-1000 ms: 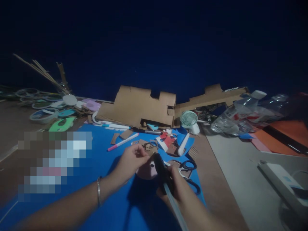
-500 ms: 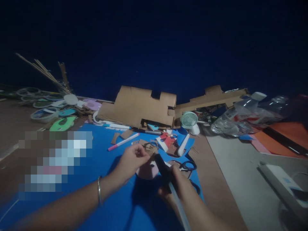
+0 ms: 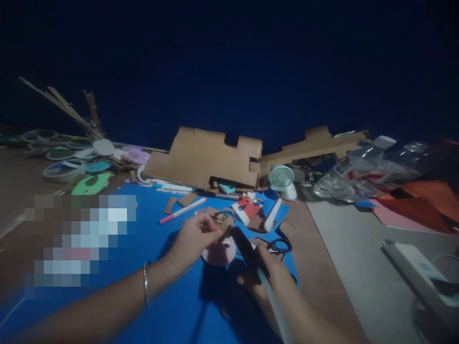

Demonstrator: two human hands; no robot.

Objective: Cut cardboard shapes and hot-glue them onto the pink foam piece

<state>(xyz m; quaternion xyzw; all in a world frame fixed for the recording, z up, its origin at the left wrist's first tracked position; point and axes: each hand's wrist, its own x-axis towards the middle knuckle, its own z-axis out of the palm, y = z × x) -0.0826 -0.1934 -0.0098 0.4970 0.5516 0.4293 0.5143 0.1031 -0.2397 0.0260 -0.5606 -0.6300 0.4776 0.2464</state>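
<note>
My left hand (image 3: 201, 235), a bangle on its wrist, pinches a small brown cardboard piece (image 3: 225, 227) between thumb and fingertips. Wrapped round a black hot glue gun (image 3: 247, 251) is my right hand (image 3: 274, 272). A translucent glue stick (image 3: 274, 303) sticks out of the gun's rear towards me. The gun's nozzle is beside the cardboard piece; whether they touch I cannot tell. Below both hands lies a pink round cutout (image 3: 217, 253) with a dark spot, on a blue sheet (image 3: 165, 291). Black-handled scissors (image 3: 281, 245) rest right of the gun.
Behind the hands are a pink-capped marker (image 3: 182, 210), a small green fan (image 3: 281, 178) and a large cardboard piece (image 3: 201, 157). Plastic bottles (image 3: 358, 172) and orange paper (image 3: 423, 203) lie at right. Coloured cutouts and rings (image 3: 91, 184) are on the left.
The glue gun and my right hand have shifted slightly right, away from the cardboard piece. My left hand keeps its pinch. At far right, the orange paper has changed shape and its dark band is gone.
</note>
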